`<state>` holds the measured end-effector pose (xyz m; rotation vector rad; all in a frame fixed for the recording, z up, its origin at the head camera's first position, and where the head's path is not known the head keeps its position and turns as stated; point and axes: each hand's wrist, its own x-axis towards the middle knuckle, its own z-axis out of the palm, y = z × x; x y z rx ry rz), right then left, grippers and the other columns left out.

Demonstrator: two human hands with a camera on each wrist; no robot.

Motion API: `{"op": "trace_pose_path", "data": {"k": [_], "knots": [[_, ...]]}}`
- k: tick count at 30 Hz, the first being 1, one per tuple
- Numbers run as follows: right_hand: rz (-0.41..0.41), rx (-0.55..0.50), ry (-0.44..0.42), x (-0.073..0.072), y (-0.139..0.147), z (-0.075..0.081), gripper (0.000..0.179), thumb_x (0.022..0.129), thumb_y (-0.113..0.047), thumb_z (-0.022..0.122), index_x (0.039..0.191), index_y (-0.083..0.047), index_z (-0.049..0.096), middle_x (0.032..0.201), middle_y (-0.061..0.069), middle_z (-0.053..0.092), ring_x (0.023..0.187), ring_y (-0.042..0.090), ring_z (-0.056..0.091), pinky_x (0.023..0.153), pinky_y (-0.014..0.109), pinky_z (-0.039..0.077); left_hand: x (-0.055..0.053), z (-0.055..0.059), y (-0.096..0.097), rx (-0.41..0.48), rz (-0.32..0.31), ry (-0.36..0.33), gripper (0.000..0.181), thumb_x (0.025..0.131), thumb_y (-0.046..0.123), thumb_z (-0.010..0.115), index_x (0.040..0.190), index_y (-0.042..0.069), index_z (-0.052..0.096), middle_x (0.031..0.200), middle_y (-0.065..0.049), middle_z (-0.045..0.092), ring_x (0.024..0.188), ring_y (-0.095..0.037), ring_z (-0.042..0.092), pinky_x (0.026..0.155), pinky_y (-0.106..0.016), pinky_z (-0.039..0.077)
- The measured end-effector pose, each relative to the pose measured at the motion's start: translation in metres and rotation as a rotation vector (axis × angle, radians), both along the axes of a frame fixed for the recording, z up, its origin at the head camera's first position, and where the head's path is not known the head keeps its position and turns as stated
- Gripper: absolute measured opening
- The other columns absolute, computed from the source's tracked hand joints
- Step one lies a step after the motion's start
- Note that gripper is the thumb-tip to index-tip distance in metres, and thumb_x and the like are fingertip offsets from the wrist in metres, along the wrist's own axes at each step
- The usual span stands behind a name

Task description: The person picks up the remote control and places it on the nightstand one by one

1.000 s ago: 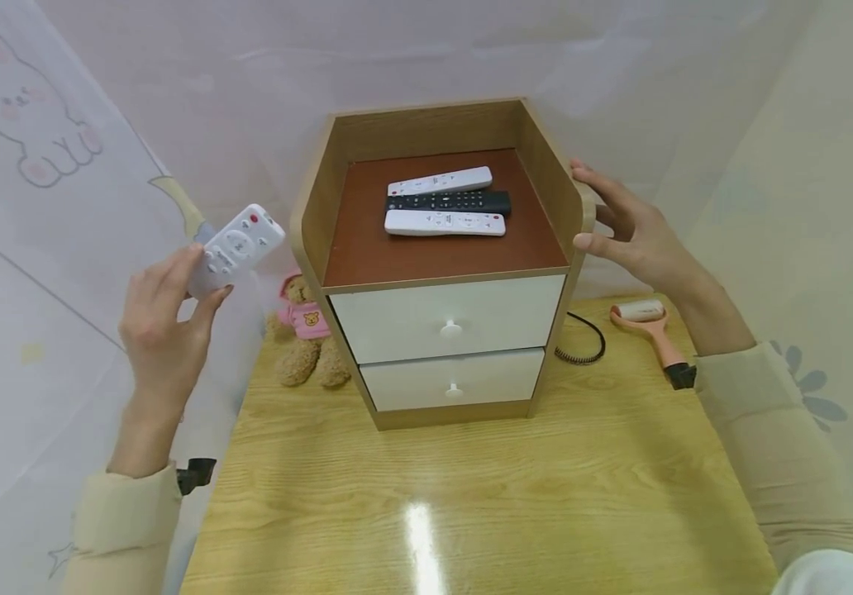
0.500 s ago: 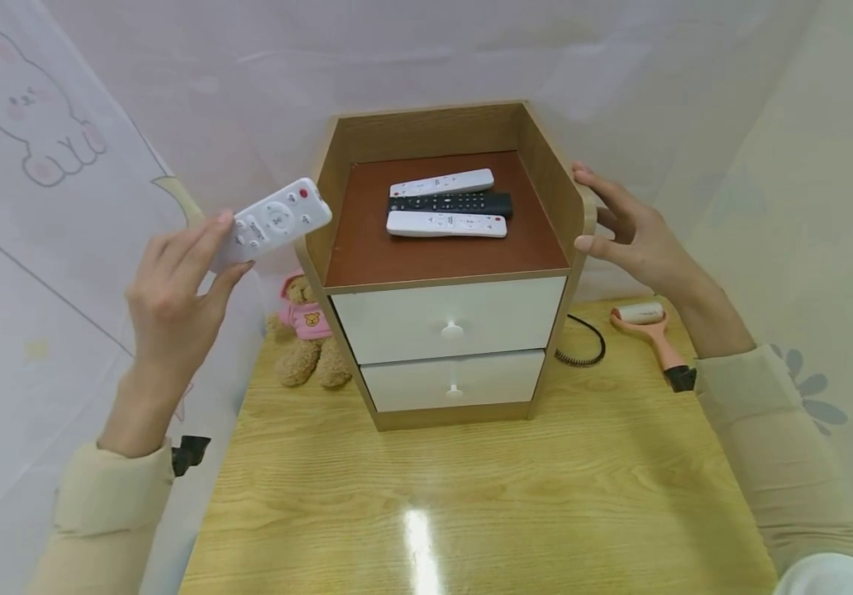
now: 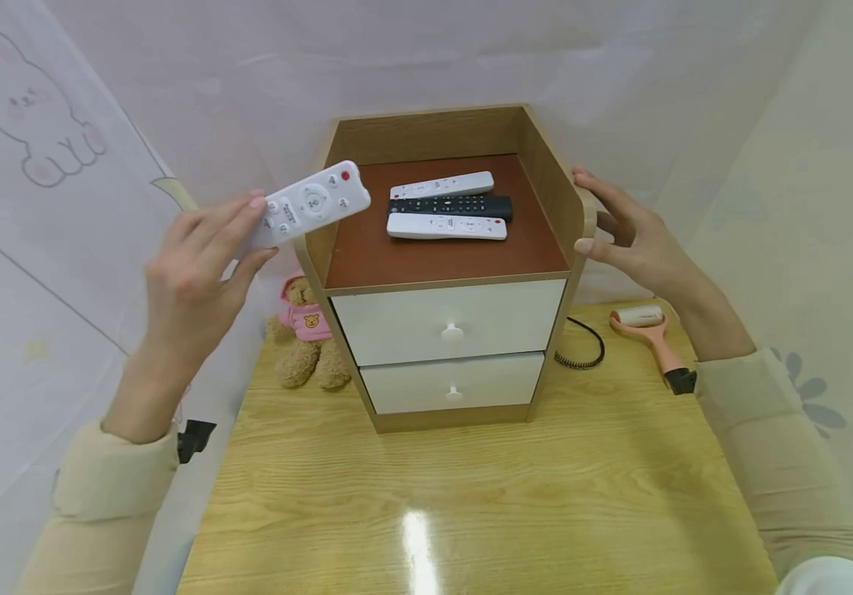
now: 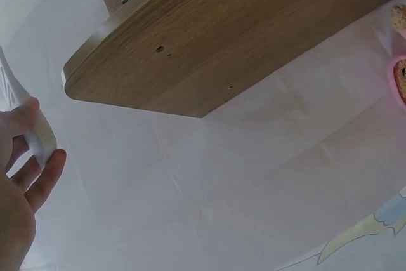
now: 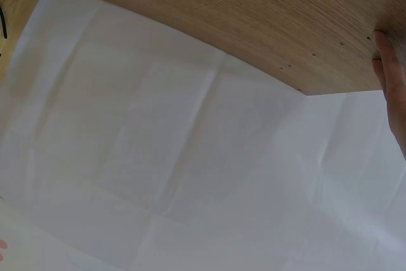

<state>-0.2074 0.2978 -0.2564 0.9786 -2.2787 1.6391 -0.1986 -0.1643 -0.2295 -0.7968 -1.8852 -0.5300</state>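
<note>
My left hand [image 3: 199, 277] pinches the end of a white remote control [image 3: 315, 201] between thumb and fingers. The remote is raised in the air, its button side with a red button facing the head camera, and its far end overlaps the left wall of a small wooden cabinet [image 3: 452, 421]. In the left wrist view part of the white remote [image 4: 41, 132] shows at the left edge. On the cabinet's brown top lie a white remote [image 3: 441, 185], a black remote [image 3: 450, 206] and another white remote [image 3: 447, 226], side by side. My right hand [image 3: 638, 240] rests its fingertips and thumb against the cabinet's right side.
The cabinet has two closed white drawers [image 3: 397, 326]. A teddy bear in pink [image 3: 309, 321] sits left of it on the wooden table [image 3: 322, 496]. To its right are a black coiled cord [image 3: 583, 362] and an orange-handled lint roller [image 3: 653, 326]. A pale cloth hangs behind.
My left hand has moved right and slightly up with the white remote, which now reaches the cabinet's left wall. My right hand stays at the cabinet's side.
</note>
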Motion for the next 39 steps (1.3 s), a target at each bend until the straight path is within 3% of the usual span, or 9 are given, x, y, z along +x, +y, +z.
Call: {"op": "trace_pose_path", "data": {"k": [6,13,22,33,39], "knots": [[-0.006,0.005,-0.014,0.001,0.001,0.0,0.072,0.09,0.011,0.056,0.153,-0.011,0.028,0.161,0.003,0.017,0.14,0.027,0.029,0.101,0.017,0.04,0.001,0.009,0.01,-0.066,-0.031,-0.023,0.045,0.078,0.0,0.076,0.121,0.006,0.067,0.123,-0.006,0.066,0.098,-0.035,0.06,0.069,-0.045,0.049],[-0.023,0.01,-0.035,0.002,0.001,0.001,0.072,0.091,0.01,0.056,0.153,-0.014,0.028,0.161,0.0,0.017,0.136,0.029,0.035,0.096,0.017,0.044,-0.003,0.016,0.023,-0.137,-0.085,-0.029,0.046,0.076,-0.006,0.077,0.119,0.003,0.068,0.12,-0.01,0.067,0.098,-0.036,0.06,0.073,-0.052,0.052],[-0.033,0.01,-0.037,0.004,0.003,0.001,0.072,0.091,0.01,0.056,0.153,-0.014,0.028,0.161,0.001,0.017,0.136,0.03,0.035,0.096,0.017,0.044,-0.007,0.02,0.045,-0.197,-0.156,-0.041,0.046,0.076,-0.005,0.077,0.121,0.003,0.067,0.118,-0.01,0.068,0.1,-0.033,0.061,0.072,-0.047,0.055],[-0.025,0.011,-0.025,0.005,0.001,0.002,0.072,0.091,0.01,0.056,0.153,-0.013,0.028,0.16,0.002,0.018,0.138,0.029,0.033,0.098,0.017,0.042,-0.021,0.01,0.065,-0.329,-0.244,-0.12,0.045,0.08,0.002,0.076,0.124,0.002,0.064,0.124,-0.011,0.065,0.107,-0.028,0.06,0.085,-0.042,0.054],[-0.016,0.008,-0.012,0.003,0.0,0.002,0.072,0.09,0.01,0.056,0.152,-0.012,0.028,0.16,0.003,0.018,0.141,0.027,0.029,0.101,0.017,0.04,-0.028,0.0,0.076,-0.38,-0.245,-0.167,0.042,0.082,0.007,0.076,0.122,0.002,0.065,0.121,-0.013,0.066,0.106,-0.028,0.061,0.087,-0.042,0.054]]}}
